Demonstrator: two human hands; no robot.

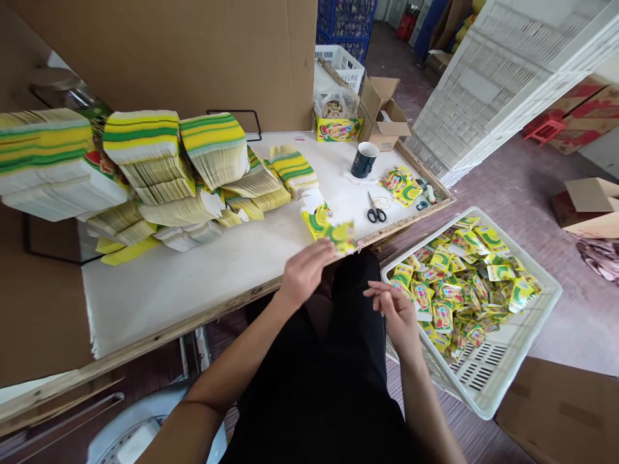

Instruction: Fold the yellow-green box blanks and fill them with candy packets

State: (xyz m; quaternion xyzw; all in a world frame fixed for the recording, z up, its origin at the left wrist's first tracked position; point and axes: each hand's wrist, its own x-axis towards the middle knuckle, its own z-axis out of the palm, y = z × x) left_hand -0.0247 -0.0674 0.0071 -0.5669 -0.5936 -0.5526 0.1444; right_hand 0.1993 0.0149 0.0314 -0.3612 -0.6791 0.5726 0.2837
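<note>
Left hand (304,270) on yellow packet (336,233), display box (338,128) reading TWINS

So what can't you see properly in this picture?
Head view:
- Left hand: its back hides whether it grips the yellow pack.
- Mug: inside too dark.
- Packs in the basket: print too small.
- Paper stacks: cut off by left edge.
</note>
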